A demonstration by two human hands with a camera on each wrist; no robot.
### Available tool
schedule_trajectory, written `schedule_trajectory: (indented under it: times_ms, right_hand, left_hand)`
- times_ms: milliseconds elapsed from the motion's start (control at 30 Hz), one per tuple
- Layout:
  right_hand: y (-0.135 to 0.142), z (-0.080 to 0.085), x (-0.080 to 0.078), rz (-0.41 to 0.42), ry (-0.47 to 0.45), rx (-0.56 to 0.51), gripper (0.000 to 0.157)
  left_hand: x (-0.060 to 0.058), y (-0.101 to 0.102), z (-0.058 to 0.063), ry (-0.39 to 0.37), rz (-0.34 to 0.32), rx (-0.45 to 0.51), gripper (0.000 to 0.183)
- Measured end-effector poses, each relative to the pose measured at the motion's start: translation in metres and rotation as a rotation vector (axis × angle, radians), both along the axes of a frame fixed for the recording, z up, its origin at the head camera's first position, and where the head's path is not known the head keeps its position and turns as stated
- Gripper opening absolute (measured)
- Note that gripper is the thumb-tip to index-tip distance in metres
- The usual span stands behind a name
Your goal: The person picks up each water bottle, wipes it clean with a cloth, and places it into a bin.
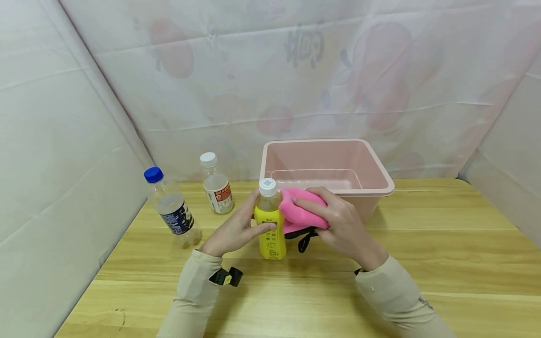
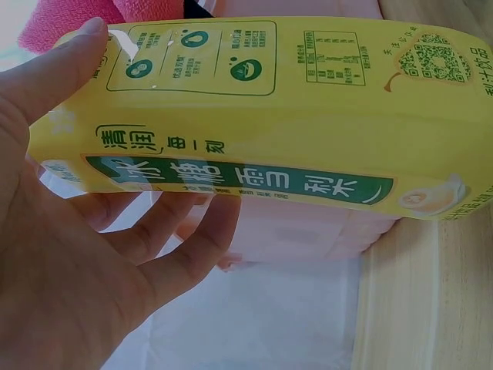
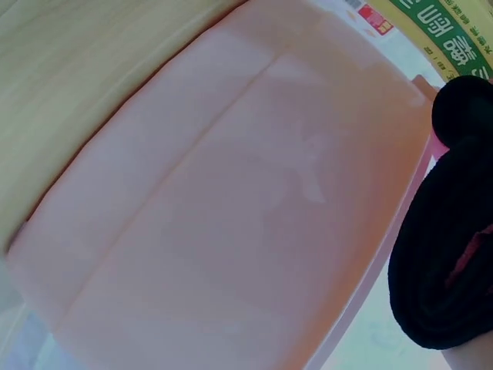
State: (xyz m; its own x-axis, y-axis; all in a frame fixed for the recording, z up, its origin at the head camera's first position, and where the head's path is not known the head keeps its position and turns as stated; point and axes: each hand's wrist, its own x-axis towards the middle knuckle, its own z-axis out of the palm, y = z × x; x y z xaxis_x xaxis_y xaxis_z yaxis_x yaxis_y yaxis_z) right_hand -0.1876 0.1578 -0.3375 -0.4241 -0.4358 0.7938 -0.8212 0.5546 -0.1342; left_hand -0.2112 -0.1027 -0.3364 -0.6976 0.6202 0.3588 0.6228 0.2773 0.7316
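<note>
My left hand (image 1: 236,228) grips a yellow-labelled drink bottle (image 1: 272,237) with a white cap, standing upright near the middle of the table. In the left wrist view, the thumb lies over the yellow label (image 2: 300,116) and the fingers curl round the other side. A folded pink cloth (image 1: 303,209) with a black edge and hanging loop is gripped by my right hand (image 1: 343,224). It presses against the bottle's upper right side, just below the cap. The right wrist view shows the cloth's rolled black edge (image 3: 424,247); the right fingers are mostly hidden there.
Behind the hands stands a pink plastic bin (image 1: 382,192). Left of it are a clear bottle with a white cap (image 1: 217,188) and a clear bottle with a blue cap (image 1: 175,211), both on the wooden table (image 1: 444,253). Pale fabric sheets (image 1: 236,70) enclose the back and sides.
</note>
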Motion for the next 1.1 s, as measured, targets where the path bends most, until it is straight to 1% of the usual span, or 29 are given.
schedule_trajectory:
  times_ms: [333, 533, 633, 767, 833, 1033, 1100]
  right_hand:
    - [0.000, 0.001, 0.001, 0.005, 0.009, 0.011, 0.069]
    - [0.002, 0.000, 0.000, -0.011, -0.007, 0.068, 0.070]
    - [0.004, 0.001, 0.001, -0.020, -0.038, 0.111, 0.068]
    - [0.004, -0.001, 0.001, -0.024, -0.128, 0.223, 0.060]
    - [0.004, -0.005, 0.001, -0.031, -0.196, 0.290, 0.056]
    - [0.001, -0.018, 0.000, -0.064, -0.424, 0.480, 0.051]
    - [0.000, -0.022, 0.000, -0.074, -0.472, 0.537, 0.049]
  left_hand:
    - [0.000, 0.000, 0.001, -0.004, 0.001, -0.003, 0.081]
    - [-0.001, 0.000, 0.000, 0.003, 0.005, -0.004, 0.081]
    - [-0.001, 0.001, 0.000, 0.002, 0.006, -0.006, 0.080]
    - [-0.001, 0.000, 0.000, -0.005, 0.008, -0.008, 0.081]
    - [-0.001, 0.001, 0.000, -0.010, 0.009, -0.010, 0.081]
    - [0.000, 0.001, 0.001, -0.005, 0.024, -0.026, 0.085]
    - [0.000, 0.001, 0.001, 0.003, 0.027, -0.030, 0.085]
